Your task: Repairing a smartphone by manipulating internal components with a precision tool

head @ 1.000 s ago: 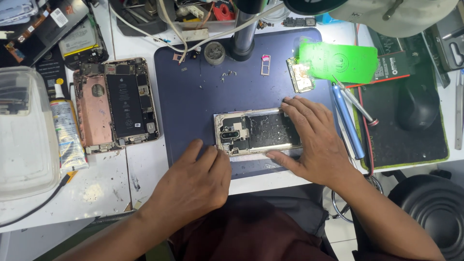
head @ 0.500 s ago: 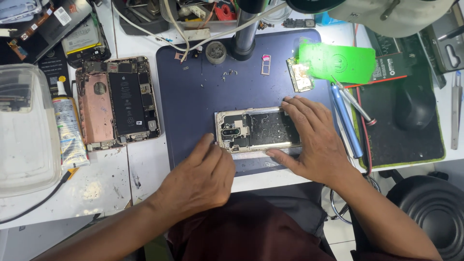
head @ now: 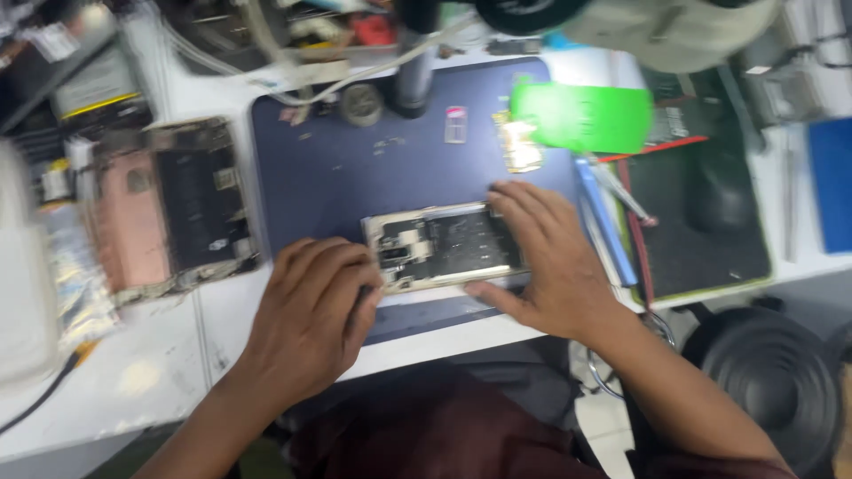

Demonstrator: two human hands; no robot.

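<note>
Far left, a second opened phone (head: 169, 208) lies on the white bench, apart from both hands. Left hand (head: 311, 324) rests knuckles up at the left end of the opened phone chassis (head: 444, 247), fingers curled against it; actual grip cannot be told. Chassis lies flat on the dark blue mat (head: 355, 168). Right hand (head: 550, 257) clasps its right end, thumb below, fingers above

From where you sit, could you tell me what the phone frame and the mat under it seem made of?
The phone frame looks like pale metal: a dull silvery-gold sheen on its edges. The mat looks like soft rubber or silicone: dark blue, matte, lying flat, though blur leaves that open.
</note>
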